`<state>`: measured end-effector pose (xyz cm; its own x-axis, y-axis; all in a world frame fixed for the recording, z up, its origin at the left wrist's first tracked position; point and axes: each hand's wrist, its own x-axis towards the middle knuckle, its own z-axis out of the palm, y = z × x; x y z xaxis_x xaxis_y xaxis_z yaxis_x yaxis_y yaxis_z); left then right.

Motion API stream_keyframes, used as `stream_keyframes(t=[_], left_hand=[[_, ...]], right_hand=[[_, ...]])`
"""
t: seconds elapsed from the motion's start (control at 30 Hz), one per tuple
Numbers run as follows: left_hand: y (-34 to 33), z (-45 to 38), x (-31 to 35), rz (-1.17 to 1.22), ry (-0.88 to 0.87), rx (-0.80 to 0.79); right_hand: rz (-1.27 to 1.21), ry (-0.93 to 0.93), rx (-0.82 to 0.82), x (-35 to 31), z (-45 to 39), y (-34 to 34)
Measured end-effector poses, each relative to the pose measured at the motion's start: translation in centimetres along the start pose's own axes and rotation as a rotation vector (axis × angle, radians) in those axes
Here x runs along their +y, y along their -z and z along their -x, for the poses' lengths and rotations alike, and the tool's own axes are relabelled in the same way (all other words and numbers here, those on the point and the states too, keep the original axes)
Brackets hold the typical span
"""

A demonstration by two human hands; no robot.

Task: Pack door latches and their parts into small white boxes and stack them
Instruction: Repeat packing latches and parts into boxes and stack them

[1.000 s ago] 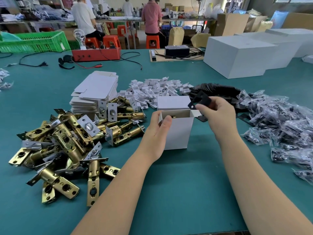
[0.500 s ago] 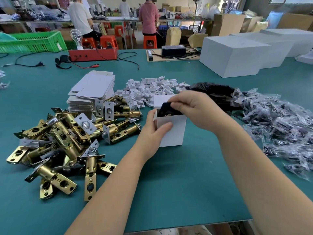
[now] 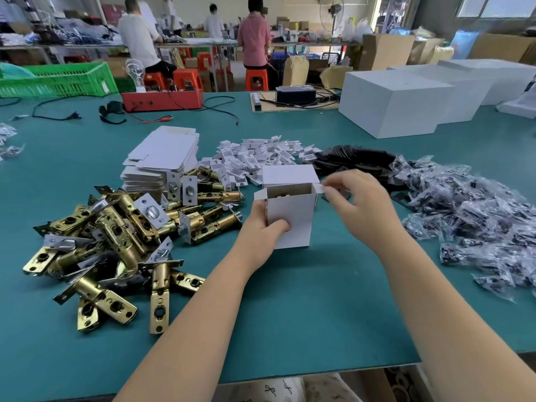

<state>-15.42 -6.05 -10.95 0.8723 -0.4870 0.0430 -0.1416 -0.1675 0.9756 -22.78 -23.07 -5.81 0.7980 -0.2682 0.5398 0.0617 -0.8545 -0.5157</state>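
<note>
Fingers [image 3: 280, 226] of the left hand [image 3: 262, 233] curl round the lower left side of a small open-topped white cardboard box [image 3: 291, 216], the thumb pressed on its front face, gripping it upright on the teal-covered counter [image 3: 304, 309]; brass shows just inside its mouth. Right hand [image 3: 362, 207], fingers bent and blurred, pinches the box's right side flap at the rim. Left of the box lies a heap of brass door latches with silver faceplates [image 3: 116, 242], behind them a stack of flat white box blanks [image 3: 162, 161]. Behind the box sit small white folded card inserts [image 3: 255, 158] and black flat plates [image 3: 356, 159]; to the right, clear plastic bags of dark parts [image 3: 475, 216]
</note>
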Motion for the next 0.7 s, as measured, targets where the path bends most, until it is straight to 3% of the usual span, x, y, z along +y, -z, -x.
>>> stream_keyframes(t=[0.13,0.2,0.37,0.63,0.7], left_hand=[[0.1,-0.1,-0.2,0.006,-0.002,-0.005],[0.0,-0.1,-0.1,0.025,0.011,-0.005],[-0.4,0.2,0.4,0.094,0.021,-0.002],[-0.6,0.4,0.2,0.084,-0.019,0.014],[-0.5,0.2,0.1,0.073,-0.023,0.011]], right_hand=[[0.484,-0.597,-0.171,5.4,1.4,2.4],[0.631,-0.791,-0.274,6.9,2.4,3.0],[0.63,-0.674,-0.261,8.5,2.9,2.5],[0.414,-0.517,0.031,8.5,3.2,2.0],[0.456,-0.52,-0.024,8.5,3.0,1.4]])
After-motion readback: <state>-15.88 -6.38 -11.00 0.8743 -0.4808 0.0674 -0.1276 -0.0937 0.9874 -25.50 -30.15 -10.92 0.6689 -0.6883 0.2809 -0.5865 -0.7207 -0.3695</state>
